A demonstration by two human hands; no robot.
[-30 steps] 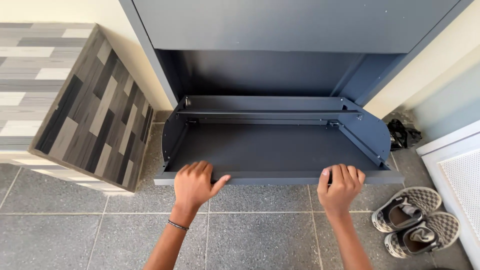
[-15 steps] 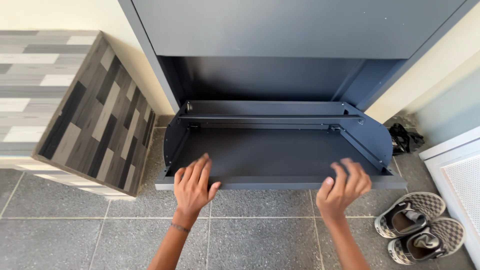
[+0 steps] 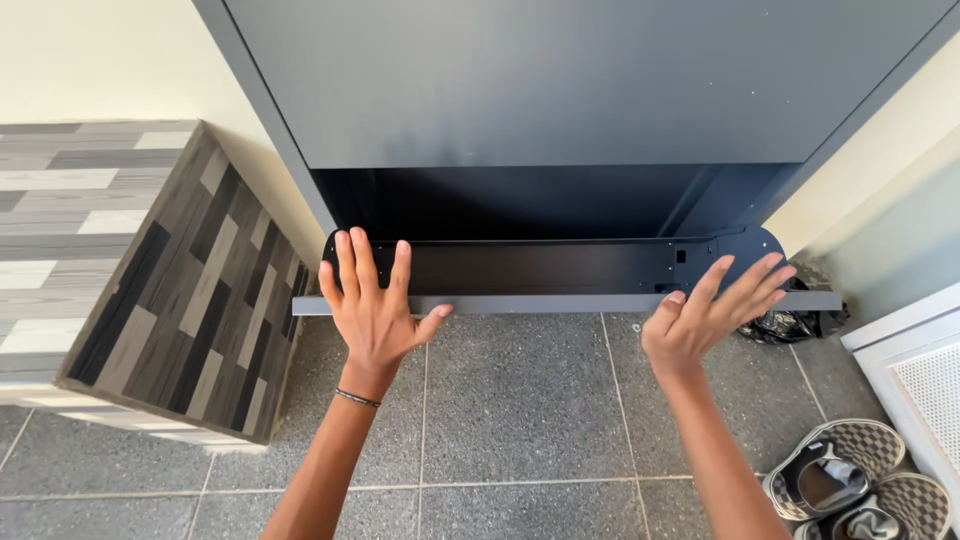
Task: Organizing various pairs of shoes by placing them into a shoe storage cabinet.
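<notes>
Dark grey shoe cabinet [image 3: 560, 80] against a cream wall, upper front panel closed. At its foot, the tilt-out drawer [image 3: 560, 285], also dark grey, tipped nearly up: only a narrow strip of its inside visible, front edge [image 3: 540, 304] a long pale-grey bar just above the floor, rounded side plate at the right end. Left of the cabinet, a box-like unit [image 3: 170, 270] clad in grey and brown wood-block pattern. Below the cabinet, speckled grey floor tiles [image 3: 520, 400]. Right of the cabinet, a white perforated panel [image 3: 920, 370]; near it, a pair of checkered slip-on shoes [image 3: 850, 490] and a crumpled black bag [image 3: 795, 325].

Left hand [image 3: 372, 310] flat against the drawer's front edge near its left end, fingers [image 3: 352, 262] spread and straight, gripping nothing. Right hand [image 3: 705, 320] near the right end, fingers [image 3: 745, 285] fanned wide, contact with the edge uncertain.

Drawer likely rigid board on a hinge, moderately heavy, smooth-faced; best taken along the front edge, both ends at once, clear of the gap at the side plate.
</notes>
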